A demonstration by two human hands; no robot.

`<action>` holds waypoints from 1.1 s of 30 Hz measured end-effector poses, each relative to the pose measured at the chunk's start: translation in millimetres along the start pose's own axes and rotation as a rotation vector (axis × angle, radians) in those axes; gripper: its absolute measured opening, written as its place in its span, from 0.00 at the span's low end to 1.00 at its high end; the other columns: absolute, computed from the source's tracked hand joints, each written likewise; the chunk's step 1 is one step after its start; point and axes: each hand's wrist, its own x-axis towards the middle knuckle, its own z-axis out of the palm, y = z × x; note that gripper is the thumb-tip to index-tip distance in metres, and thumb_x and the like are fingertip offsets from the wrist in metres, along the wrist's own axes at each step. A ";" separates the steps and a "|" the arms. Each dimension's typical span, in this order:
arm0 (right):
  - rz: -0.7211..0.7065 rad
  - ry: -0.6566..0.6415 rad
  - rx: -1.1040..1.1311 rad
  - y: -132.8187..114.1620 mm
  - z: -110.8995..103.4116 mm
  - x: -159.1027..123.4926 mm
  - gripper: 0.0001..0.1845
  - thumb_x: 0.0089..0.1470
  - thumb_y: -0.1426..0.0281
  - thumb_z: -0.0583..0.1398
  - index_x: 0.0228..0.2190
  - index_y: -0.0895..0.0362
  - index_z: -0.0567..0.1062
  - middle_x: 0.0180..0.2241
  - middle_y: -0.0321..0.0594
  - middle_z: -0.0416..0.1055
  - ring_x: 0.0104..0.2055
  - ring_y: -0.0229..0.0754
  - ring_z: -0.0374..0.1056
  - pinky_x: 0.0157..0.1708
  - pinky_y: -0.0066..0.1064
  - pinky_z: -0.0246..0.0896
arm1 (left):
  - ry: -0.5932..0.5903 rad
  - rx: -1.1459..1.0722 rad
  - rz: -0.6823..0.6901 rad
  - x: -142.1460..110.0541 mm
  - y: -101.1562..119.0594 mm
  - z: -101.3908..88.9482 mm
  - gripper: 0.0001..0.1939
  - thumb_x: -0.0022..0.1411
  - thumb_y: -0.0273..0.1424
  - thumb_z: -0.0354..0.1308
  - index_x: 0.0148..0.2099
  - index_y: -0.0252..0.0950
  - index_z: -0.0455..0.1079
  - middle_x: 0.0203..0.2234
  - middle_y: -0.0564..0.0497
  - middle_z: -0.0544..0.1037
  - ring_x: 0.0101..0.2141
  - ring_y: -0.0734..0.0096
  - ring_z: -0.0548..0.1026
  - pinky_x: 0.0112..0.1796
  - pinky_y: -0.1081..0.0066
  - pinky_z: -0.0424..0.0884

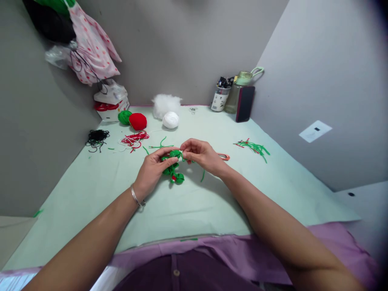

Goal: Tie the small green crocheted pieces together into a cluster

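My left hand (154,166) is closed around a small green crocheted piece (169,171), its thumb pressed against the near side. A rounded green part (179,178) with a red and white detail hangs below the fingers. My right hand (201,155) pinches green yarn at the right edge of the piece; whether a hook or needle is in those fingers is hidden. A loose green strand (203,176) hangs under the right hand. Just beyond that hand lies an orange-handled tool (223,156), partly covered.
Red (138,121), green (124,117) and white yarn balls (171,120) sit at the back, by white stuffing (166,106). Yarn scraps (254,148) lie right, black yarn (97,138) left. A phone (245,104), bottle (233,99) and pen cup (220,99) stand by the wall.
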 end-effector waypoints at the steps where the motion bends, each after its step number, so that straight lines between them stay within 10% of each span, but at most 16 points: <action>1: -0.002 -0.001 -0.020 0.0 -1.9 0.1 0.10 0.54 0.66 0.64 0.35 0.59 0.73 0.28 0.34 0.70 0.29 0.34 0.65 0.32 0.29 0.62 | 0.011 0.022 0.014 0.2 2.2 -1.4 0.20 0.56 0.38 0.68 0.51 0.40 0.77 0.41 0.49 0.79 0.37 0.68 0.76 0.37 0.69 0.73; 6: -0.003 0.119 -0.148 0.2 -11.5 0.3 0.09 0.56 0.66 0.62 0.35 0.60 0.74 0.28 0.35 0.71 0.30 0.35 0.66 0.32 0.29 0.62 | 0.099 0.259 0.098 0.6 9.8 -5.5 0.13 0.53 0.35 0.69 0.42 0.41 0.77 0.36 0.52 0.78 0.34 0.68 0.74 0.34 0.69 0.71; 12: -0.006 0.198 -0.235 -3.4 -16.8 -0.7 0.07 0.57 0.66 0.61 0.34 0.58 0.74 0.29 0.36 0.71 0.29 0.35 0.67 0.32 0.28 0.62 | -0.106 0.505 0.002 1.3 -2.7 5.4 0.08 0.54 0.35 0.67 0.37 0.41 0.75 0.19 0.58 0.71 0.18 0.73 0.65 0.24 0.70 0.61; 21: 0.000 0.260 -0.265 -13.1 -24.9 -1.1 0.06 0.54 0.68 0.61 0.30 0.59 0.75 0.26 0.35 0.72 0.28 0.35 0.66 0.30 0.28 0.61 | -0.110 0.647 0.149 3.4 -6.5 16.6 0.04 0.52 0.28 0.66 0.33 0.42 0.76 0.29 0.53 0.78 0.31 0.64 0.72 0.36 0.66 0.65; 28: 0.200 -0.078 -0.530 -2.6 -26.9 -5.5 0.06 0.50 0.72 0.62 0.27 0.59 0.80 0.23 0.35 0.72 0.26 0.35 0.63 0.28 0.27 0.55 | -0.092 0.589 -0.005 3.0 -8.7 11.2 0.09 0.55 0.36 0.64 0.39 0.41 0.79 0.30 0.53 0.79 0.23 0.70 0.69 0.28 0.68 0.64; 33: 0.169 -0.076 -0.367 3.5 -12.9 -3.7 0.09 0.53 0.67 0.62 0.28 0.60 0.78 0.23 0.35 0.70 0.26 0.35 0.63 0.28 0.27 0.56 | -0.086 0.486 -0.021 4.6 -10.3 1.3 0.14 0.56 0.39 0.64 0.44 0.41 0.80 0.34 0.50 0.82 0.29 0.66 0.73 0.29 0.68 0.67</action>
